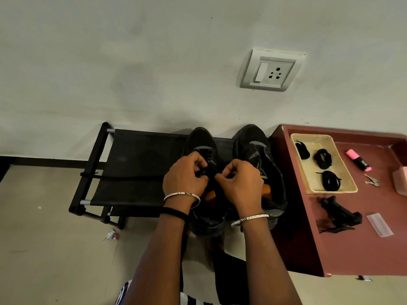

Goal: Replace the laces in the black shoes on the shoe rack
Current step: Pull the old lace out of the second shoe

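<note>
Two black shoes point(253, 142) are sitting side by side on the shoe rack point(136, 155), long axes running away from me, toes pointing at the wall. My left hand point(185, 177) and right hand point(240, 183) are working close together over the left shoe point(201, 142), each pinching its lace point(203, 172). I am judging it soft, limp and light, best gripped near the stiff tip.

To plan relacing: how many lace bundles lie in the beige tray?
3 bundles: one at the far end, one in the middle, one at the near end. None looks hidden.
</note>
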